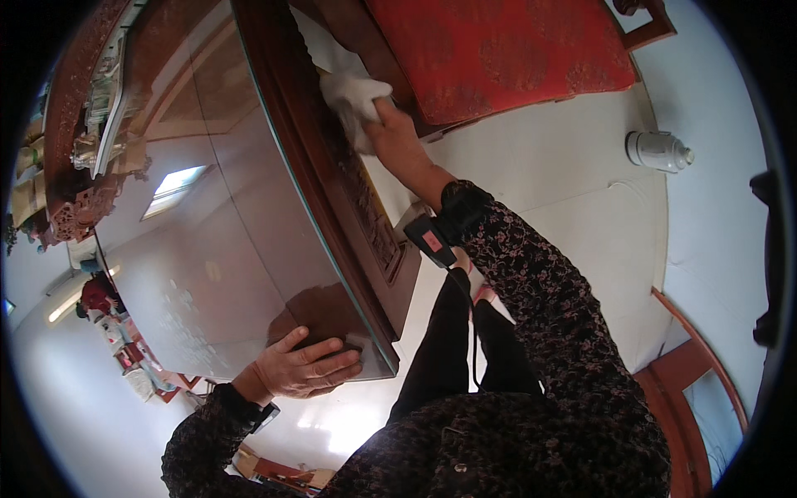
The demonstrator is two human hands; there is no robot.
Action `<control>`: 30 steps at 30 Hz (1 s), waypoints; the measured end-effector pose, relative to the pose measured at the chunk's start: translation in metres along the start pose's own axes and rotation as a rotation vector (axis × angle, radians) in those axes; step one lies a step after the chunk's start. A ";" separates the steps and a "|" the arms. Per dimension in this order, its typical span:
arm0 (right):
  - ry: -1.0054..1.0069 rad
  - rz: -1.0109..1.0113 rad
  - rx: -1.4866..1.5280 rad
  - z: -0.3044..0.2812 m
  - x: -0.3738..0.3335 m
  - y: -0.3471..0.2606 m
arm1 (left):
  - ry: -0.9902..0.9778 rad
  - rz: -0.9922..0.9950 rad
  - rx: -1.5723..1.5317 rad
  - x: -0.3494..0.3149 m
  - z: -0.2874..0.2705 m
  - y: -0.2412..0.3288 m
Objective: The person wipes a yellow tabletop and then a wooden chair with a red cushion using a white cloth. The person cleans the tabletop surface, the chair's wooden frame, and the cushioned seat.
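Observation:
My left hand (311,365) lies flat with its fingers spread on the near corner of a glass-topped wooden table (241,274). Bunched in my right hand (400,141) is a white cloth (353,95), held against the table's dark side. That side has a carved panel (365,199), partly covered by the cloth and hand. A small dark device (431,241) with a cord hangs by my right wrist.
A wooden seat with a red patterned cushion (506,50) stands close beyond the table's side. A white cylindrical flask (657,152) is on the floor by the wall. At lower right is a wooden chair (685,373). Another person (100,295) in red appears far left.

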State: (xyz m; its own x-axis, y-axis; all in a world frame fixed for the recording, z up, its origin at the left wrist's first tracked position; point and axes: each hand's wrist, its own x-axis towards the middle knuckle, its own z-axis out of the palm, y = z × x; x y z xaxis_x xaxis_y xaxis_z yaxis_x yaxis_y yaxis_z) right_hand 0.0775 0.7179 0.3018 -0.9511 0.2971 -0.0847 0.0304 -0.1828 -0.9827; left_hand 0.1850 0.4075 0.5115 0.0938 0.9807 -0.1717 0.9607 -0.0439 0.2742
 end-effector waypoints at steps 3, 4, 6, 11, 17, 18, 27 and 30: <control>-0.104 -0.075 -0.028 0.020 0.015 -0.032 | -0.001 -0.015 -0.008 0.002 -0.004 -0.001; -0.088 -0.216 -0.059 0.027 0.008 -0.037 | -0.004 -0.025 -0.030 0.003 -0.005 0.000; -0.127 -0.261 -0.256 0.027 -0.021 -0.037 | 0.007 -0.030 -0.056 0.006 -0.006 0.000; -0.395 0.148 -0.154 -0.044 -0.121 0.000 | 0.005 -0.020 -0.077 0.008 -0.009 -0.002; -0.152 -0.265 -0.645 -0.093 -0.073 0.024 | -0.016 0.020 -0.002 0.004 -0.005 -0.004; -0.179 -0.359 -0.787 -0.091 -0.052 0.033 | -0.026 0.023 0.009 0.002 -0.003 -0.003; -0.556 -0.251 -1.018 -0.069 -0.050 0.115 | -0.030 -0.003 -0.014 -0.009 0.006 -0.001; -0.525 -0.260 -0.799 -0.116 -0.071 0.098 | -0.028 0.021 0.037 -0.008 0.010 -0.003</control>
State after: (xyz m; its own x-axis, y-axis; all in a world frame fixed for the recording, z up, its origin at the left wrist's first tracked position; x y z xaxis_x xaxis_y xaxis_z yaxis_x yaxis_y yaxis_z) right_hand 0.1838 0.7872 0.1928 -0.9672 -0.2503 0.0432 -0.1839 0.5727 -0.7989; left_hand 0.1841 0.3979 0.5030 0.1205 0.9739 -0.1926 0.9675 -0.0717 0.2427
